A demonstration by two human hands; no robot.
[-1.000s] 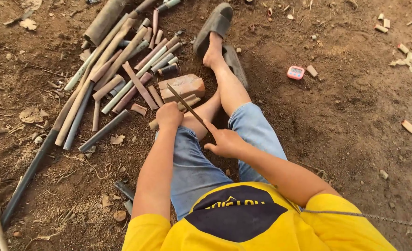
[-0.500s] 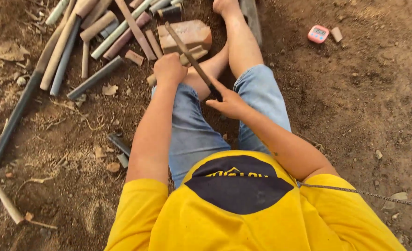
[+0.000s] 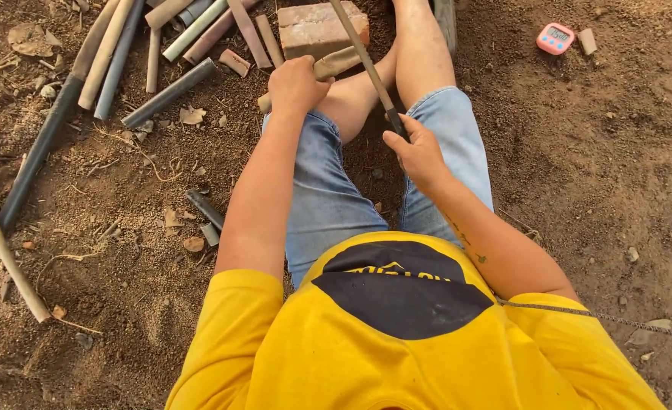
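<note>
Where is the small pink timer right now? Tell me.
In the head view the pink timer lies on the dirt at upper right, beside a short wood offcut, right of the person's outstretched leg.

Outdoor dirt-yard worksite: we log bare soil (image 3: 594, 190), cut bamboo lengths (image 3: 169, 93) left of a brick (image 3: 317, 26), and a pink timer (image 3: 554, 38) to its right.

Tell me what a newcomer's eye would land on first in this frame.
Most striking is the bright yellow shirt filling the bottom of the view. Above it, the right hand grips a long thin blade slanting across a short bamboo piece held by the left hand, near a brick. A pile of cut bamboo lengths lies upper left on the dirt, and a small pink timer sits upper right.
</note>
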